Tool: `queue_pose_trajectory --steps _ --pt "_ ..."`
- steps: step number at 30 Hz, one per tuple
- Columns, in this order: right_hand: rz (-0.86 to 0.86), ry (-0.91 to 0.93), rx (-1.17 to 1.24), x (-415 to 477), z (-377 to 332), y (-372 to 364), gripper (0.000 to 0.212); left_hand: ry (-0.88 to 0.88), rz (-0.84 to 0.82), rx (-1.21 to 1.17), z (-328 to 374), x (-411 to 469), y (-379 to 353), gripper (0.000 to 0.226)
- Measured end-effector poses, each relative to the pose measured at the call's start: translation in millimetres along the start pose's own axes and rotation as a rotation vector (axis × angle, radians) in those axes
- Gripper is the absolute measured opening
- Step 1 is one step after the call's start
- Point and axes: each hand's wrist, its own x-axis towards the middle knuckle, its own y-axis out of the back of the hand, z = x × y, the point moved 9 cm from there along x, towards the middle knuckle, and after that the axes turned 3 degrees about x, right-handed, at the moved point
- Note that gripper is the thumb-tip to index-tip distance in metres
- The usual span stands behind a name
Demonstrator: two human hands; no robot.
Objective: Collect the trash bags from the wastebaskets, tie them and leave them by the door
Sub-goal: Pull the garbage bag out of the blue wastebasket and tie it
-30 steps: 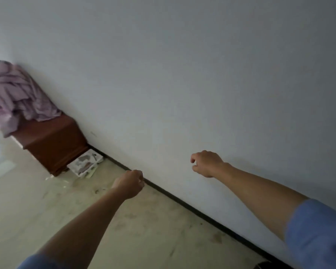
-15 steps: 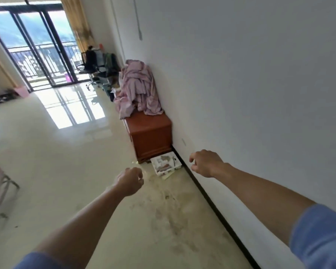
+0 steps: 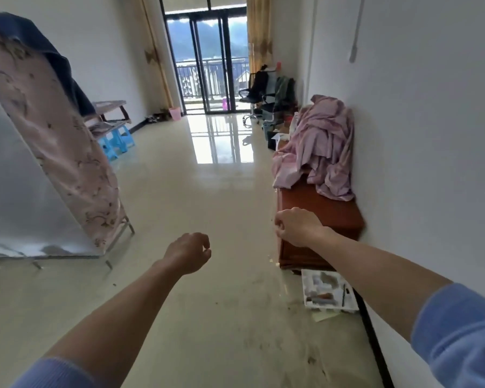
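Left hand [image 3: 189,252], right hand [image 3: 296,226]: curled, empty.

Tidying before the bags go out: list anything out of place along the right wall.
A pink cloth heap is dumped on the wooden chest, spilling over its room-side edge. A white tray of clutter lies on the floor by the baseboard, next to the chest. Dark smudges stain the floor nearby.

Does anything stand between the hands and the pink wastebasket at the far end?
Nothing visible. Bare floor runs from the left hand and right hand to the pink wastebasket; the blue stools and wooden chest stand off to the sides.
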Motion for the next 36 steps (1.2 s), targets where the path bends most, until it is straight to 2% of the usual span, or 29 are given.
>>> queue_pose_trajectory --steps 4,8,14,19,27,36 --pt "-0.027 0.054 -0.033 118 -14 -18 0.036 0.087 -0.001 0.002 -55 84 3 0.022" --pt "0.039 0.059 -0.064 235 -19 -30 0.037 0.100 0.012 0.019 -105 191 10 0.022" --pt "0.065 -0.041 -0.028 400 -9 -16 0.037 0.077 -0.010 0.013 -158 355 41 0.021" --pt "0.068 -0.099 -0.024 511 9 -11 0.036 0.040 -0.017 -0.001 -173 482 67 0.022" --pt "0.047 -0.117 -0.017 718 55 -39 0.036 -0.013 -0.053 0.002 -180 696 60 0.024" --pt "0.031 -0.089 -0.029 975 73 -13 0.034 0.039 -0.008 -0.019 -231 932 119 0.022"
